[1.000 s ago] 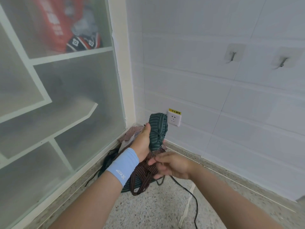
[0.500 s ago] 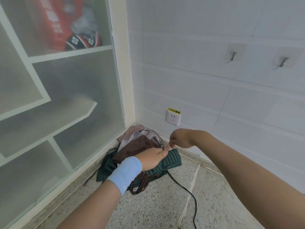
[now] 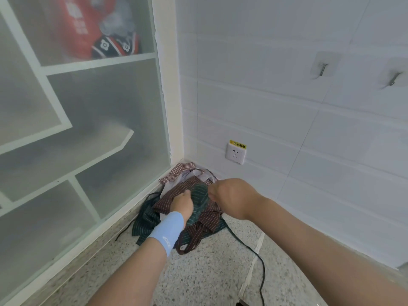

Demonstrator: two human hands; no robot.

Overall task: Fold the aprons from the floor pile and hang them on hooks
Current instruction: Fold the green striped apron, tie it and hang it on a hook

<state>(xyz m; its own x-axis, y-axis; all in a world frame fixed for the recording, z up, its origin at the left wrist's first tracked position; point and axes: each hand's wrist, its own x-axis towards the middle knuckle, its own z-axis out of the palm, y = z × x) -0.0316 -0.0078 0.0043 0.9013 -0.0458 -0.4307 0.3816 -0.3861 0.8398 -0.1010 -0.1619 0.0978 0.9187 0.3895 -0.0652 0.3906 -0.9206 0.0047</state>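
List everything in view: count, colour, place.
green striped apron: one, green, top of floor pile
brown striped apron: one, maroon, in pile beside it
checked cloth: one, brown-white, back of pile
hooks: two, metal, wall upper right
socket: one, white, wall above pile
cord: one, black, floor right of pile
glass panel: one, frosted, left
wristband: one, light blue, left wrist
left hand: one, gripping green striped apron
right hand: one, at its right edge
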